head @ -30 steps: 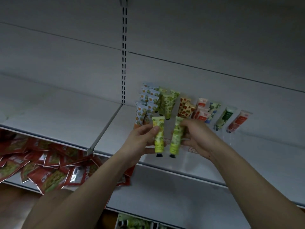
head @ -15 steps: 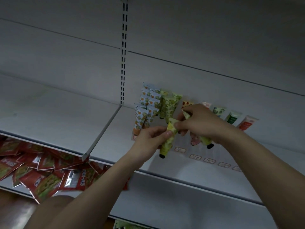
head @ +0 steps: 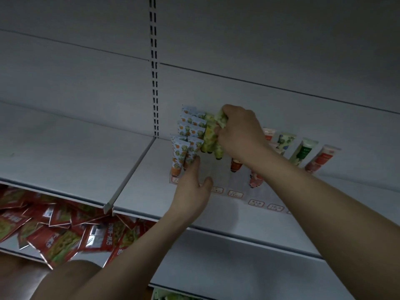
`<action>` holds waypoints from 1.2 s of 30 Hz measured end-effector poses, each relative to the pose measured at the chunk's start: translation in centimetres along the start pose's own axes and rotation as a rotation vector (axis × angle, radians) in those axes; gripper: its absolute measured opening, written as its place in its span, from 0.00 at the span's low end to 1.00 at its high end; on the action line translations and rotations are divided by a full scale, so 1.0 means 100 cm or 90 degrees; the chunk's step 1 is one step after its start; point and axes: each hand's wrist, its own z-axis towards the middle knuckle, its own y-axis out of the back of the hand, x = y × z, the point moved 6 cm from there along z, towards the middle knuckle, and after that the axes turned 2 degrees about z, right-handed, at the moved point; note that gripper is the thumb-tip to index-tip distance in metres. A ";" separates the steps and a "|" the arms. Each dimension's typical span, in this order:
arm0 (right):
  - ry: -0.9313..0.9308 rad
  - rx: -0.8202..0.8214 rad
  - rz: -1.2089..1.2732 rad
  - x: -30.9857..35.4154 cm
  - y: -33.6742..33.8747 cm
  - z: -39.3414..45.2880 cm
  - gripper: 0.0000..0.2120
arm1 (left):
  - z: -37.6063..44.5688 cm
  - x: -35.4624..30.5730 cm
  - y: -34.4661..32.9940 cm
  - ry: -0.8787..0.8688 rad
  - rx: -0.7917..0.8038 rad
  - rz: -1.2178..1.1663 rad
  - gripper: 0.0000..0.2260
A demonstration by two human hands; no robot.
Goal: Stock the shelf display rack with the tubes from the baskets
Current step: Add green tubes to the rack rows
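My right hand (head: 239, 135) grips a soft green-printed tube (head: 219, 149) at the clear display rack (head: 218, 176); my left hand (head: 193, 187), fingers relaxed, touches an orange-printed tube (head: 191, 153).

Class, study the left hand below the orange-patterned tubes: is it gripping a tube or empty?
Empty. The left hand has straight fingers, fingertips just reaching the orange-patterned tubes, curled round nothing.
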 end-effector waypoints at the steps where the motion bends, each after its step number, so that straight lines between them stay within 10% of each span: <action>1: 0.005 0.003 -0.015 0.001 -0.004 0.003 0.17 | -0.001 0.002 0.000 0.007 0.004 0.003 0.24; 18: -0.005 -0.047 -0.021 -0.008 -0.025 0.018 0.15 | -0.006 0.012 -0.005 -0.142 0.081 0.394 0.21; 36: 0.119 0.001 -0.088 -0.010 -0.042 0.030 0.19 | 0.002 0.014 0.000 -0.134 0.083 0.383 0.25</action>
